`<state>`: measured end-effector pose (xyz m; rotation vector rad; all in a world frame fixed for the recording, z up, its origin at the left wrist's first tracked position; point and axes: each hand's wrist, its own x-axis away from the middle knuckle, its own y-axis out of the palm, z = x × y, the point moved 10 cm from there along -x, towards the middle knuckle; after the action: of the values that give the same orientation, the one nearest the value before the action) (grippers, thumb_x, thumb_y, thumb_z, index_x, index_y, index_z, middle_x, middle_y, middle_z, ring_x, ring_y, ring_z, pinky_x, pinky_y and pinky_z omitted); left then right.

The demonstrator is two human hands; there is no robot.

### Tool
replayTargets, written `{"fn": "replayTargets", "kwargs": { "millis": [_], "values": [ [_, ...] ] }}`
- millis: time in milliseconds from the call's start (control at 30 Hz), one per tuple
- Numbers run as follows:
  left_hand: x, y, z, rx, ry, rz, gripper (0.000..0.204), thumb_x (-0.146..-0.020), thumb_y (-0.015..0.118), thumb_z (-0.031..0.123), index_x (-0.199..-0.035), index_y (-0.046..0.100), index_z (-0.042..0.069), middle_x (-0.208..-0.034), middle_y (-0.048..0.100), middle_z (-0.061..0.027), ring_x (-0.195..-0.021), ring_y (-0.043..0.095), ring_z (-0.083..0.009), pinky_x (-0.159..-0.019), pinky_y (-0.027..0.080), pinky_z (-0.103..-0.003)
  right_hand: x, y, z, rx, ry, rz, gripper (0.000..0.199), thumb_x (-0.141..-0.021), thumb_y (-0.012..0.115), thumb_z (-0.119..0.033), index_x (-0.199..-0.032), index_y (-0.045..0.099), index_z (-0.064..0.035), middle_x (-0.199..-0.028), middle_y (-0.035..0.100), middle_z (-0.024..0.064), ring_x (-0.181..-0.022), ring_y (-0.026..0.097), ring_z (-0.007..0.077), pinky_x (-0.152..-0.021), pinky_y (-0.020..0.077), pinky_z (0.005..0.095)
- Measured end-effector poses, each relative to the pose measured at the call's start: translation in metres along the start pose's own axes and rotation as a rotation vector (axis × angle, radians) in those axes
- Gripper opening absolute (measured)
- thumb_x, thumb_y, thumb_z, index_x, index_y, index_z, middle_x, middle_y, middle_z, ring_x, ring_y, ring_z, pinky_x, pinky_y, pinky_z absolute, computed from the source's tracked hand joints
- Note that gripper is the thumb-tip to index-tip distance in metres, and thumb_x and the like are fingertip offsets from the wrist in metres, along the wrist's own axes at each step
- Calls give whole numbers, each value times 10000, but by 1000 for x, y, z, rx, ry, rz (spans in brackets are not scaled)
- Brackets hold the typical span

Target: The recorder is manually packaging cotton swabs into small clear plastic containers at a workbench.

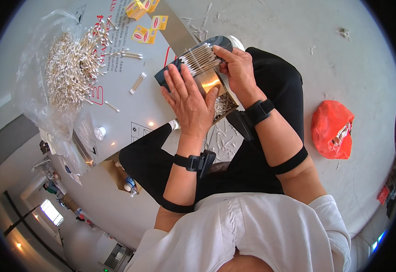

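Note:
A row of cotton swabs [200,59] with white tips lies side by side on a dark, round-ended tray [162,79]. My left hand [188,102] lies flat with fingers stretched, its fingertips at the left end of the row. At the other end, my right hand [240,72] is closed, thumb and curled fingers on the swabs' right ends; its inner fingertips are partly hidden. Under the tray, between my hands, is a shiny gold metal plate [209,82]. Below it, an open box [225,105] holds more swabs, partly covered by my hands.
A clear plastic bag [30,68] with a big heap of cotton swabs [71,72] lies on the printed tabletop at left. Small yellow packets [144,35] lie at the far edge. A red plastic bag [327,129] rests on the floor at right. Loose swabs litter the floor.

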<state>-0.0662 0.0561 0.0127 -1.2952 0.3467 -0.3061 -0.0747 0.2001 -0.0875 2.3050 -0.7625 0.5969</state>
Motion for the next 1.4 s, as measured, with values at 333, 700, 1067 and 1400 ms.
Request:
{"fn": "replayTargets", "kwargs": {
  "millis": [333,700,1067,1400],
  "values": [
    [2,5,3,-136,48,-71,776,-939,548,514,-1495,321,22,-1591,217,-202,-1479,152,-398,-1132,88,-642,2,2,-3,-6,-22,-15,219,-811,790,-182,-707,641,-58,-638,556,-17,-536,466,77,-484,380,249],
    [-13,-32,-19,259,55,305,289,-792,701,35,-1076,652,58,-1116,585,-86,-1111,495,-321,-976,382,-439,8,0,-2,-52,60,-6,160,-798,753,-113,-696,635,-76,-643,541,-33,-535,442,62,-480,354,226],
    [-34,-26,-33,278,0,265,226,-717,689,-59,-905,662,63,-847,625,-52,-875,560,-258,-794,467,-374,10,2,-5,-25,52,-19,53,-805,732,-80,-805,707,-34,-713,622,-6,-578,488,68,-525,398,233],
    [-41,-30,-28,389,35,294,208,-712,671,-74,-842,646,85,-827,616,-36,-844,557,-269,-798,458,-387,7,2,-3,-9,23,-39,91,-810,737,-84,-751,679,-45,-696,620,4,-578,503,81,-524,413,247]
  ]
}}
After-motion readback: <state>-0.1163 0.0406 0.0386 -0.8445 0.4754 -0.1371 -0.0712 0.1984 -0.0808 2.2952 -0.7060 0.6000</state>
